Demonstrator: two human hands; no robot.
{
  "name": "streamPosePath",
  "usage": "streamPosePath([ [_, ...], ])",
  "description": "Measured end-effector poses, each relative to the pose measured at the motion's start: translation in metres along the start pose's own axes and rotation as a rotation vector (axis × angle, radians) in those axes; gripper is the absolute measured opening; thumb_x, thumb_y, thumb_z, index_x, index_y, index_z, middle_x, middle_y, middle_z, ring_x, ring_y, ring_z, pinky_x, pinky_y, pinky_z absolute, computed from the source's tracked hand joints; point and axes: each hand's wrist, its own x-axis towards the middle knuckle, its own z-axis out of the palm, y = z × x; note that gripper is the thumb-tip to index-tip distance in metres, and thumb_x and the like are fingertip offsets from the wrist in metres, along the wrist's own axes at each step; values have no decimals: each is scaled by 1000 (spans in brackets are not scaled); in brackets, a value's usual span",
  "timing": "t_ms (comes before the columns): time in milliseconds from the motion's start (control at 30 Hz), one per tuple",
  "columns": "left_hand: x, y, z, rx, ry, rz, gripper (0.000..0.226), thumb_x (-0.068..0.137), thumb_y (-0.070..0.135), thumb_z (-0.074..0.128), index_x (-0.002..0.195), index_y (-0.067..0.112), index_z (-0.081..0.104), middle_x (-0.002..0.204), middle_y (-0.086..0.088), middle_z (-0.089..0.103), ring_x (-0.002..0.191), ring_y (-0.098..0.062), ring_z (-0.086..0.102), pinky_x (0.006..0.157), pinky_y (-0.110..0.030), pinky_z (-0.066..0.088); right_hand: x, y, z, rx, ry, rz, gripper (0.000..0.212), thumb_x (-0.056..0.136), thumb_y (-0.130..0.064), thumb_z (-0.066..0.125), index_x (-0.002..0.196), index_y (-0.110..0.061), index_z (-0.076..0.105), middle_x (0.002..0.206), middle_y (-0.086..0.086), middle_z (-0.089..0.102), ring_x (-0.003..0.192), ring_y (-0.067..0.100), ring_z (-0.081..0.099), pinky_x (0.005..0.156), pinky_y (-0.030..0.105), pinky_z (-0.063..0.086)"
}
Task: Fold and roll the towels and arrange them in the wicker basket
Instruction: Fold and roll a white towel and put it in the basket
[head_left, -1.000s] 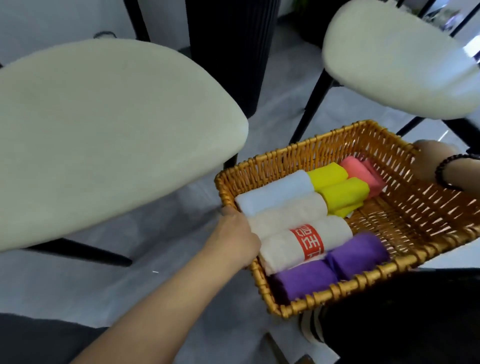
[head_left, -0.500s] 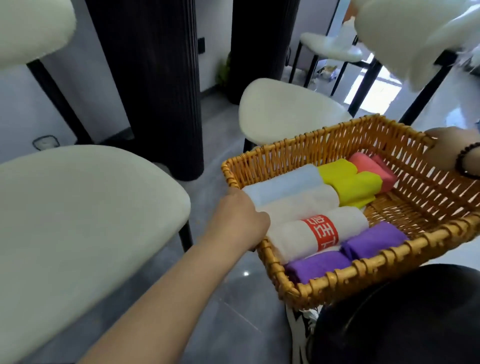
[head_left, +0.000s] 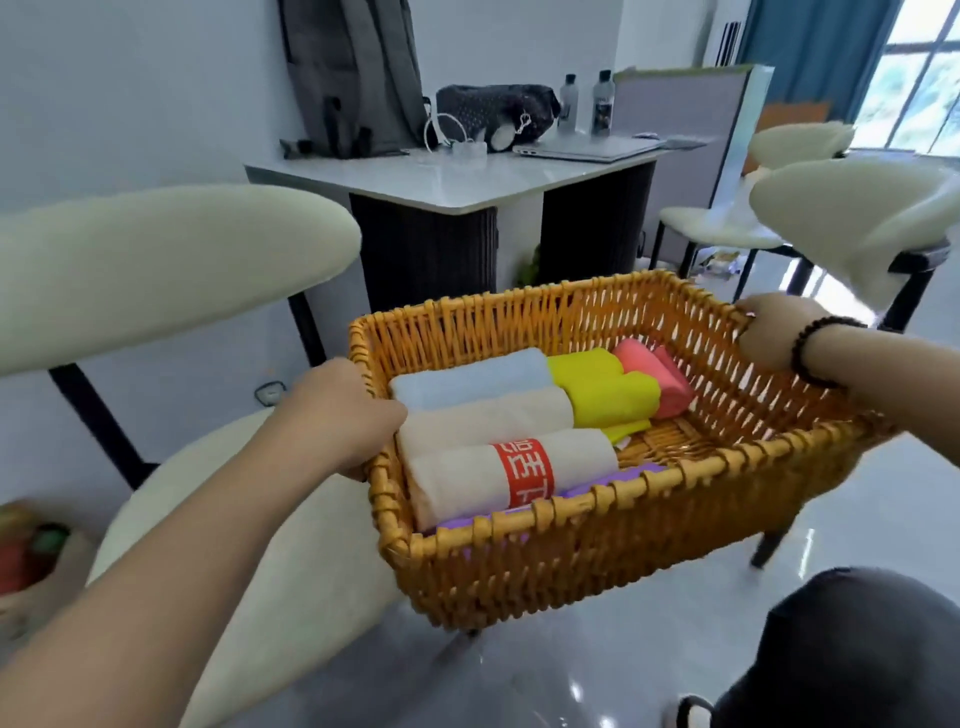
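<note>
Head view: wicker basket (head_left: 587, 566) w/ rolled towels (head_left: 498, 415) packed in, looks about done. Left hand (head_left: 343, 415) & right hand (head_left: 774, 332) each grasp its rim, carrying it.

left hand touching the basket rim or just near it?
Touching. Head view: the left hand curls over the wicker basket rim at its left end, no gap visible.

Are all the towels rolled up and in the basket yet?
Looks nearly done: rolled towels, like the light blue towel and red-banded towel, lie in the wicker basket. The left hand and right hand grip its ends, carrying it. No loose towels show.
</note>
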Motion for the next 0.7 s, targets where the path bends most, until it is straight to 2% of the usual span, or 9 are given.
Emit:
streamPosePath([
  [133, -17, -39, -44, 37, 73, -72, 30, 81, 20, 63, 56, 17, 46, 52, -2, 59, 47, -21, 60, 42, -22, 45, 4, -60, 5, 109, 6, -133, 26, 90, -10, 48, 112, -7, 62, 111, 18, 62, 96, 34, 59, 81, 38, 53],
  [200, -27, -57, -61, 35, 106, -115, 33, 82, 20, 62, 54, 17, 46, 52, -2, 59, 47, -19, 61, 42, -22, 46, 2, -91, 5, 120, 1, -205, 19, 90, -11, 47, 102, -11, 62, 107, 17, 64, 93, 33, 60, 79, 37, 53],
  [333, -46, -95, -83, 92, 172, -184, 35, 84, 16, 57, 53, 17, 40, 54, -4, 56, 57, -25, 59, 51, -29, 43, -2, -152, 8, 139, 5, -310, 22, 93, -14, 47, 109, -10, 61, 109, 15, 64, 95, 32, 60, 69, 31, 46],
  [467, -54, -133, -95, 78, 167, -279, 19, 85, 18, 53, 66, 17, 52, 74, -13, 69, 67, -24, 62, 56, -28, 43, -3, -201, 22, 178, -15, -388, 23, 94, -13, 44, 111, -9, 60, 106, 14, 64, 88, 31, 60, 64, 31, 47],
  [567, -60, -156, -97, 46, 179, -368, 19, 84, 17, 50, 65, 18, 49, 65, -5, 63, 69, -26, 65, 57, -27, 41, 2, -232, 36, 229, -58, -461, 19, 92, -14, 45, 103, -11, 60, 100, 13, 64, 79, 28, 57, 63, 31, 48],
  [700, -56, -177, -99, 52, 205, -478, 22, 84, 17, 46, 62, 17, 46, 65, -6, 61, 65, -26, 63, 55, -27, 40, 9, -264, 52, 278, -116, -509, 15, 90, -17, 49, 99, -13, 60, 95, 10, 62, 75, 26, 55, 59, 29, 45],
])
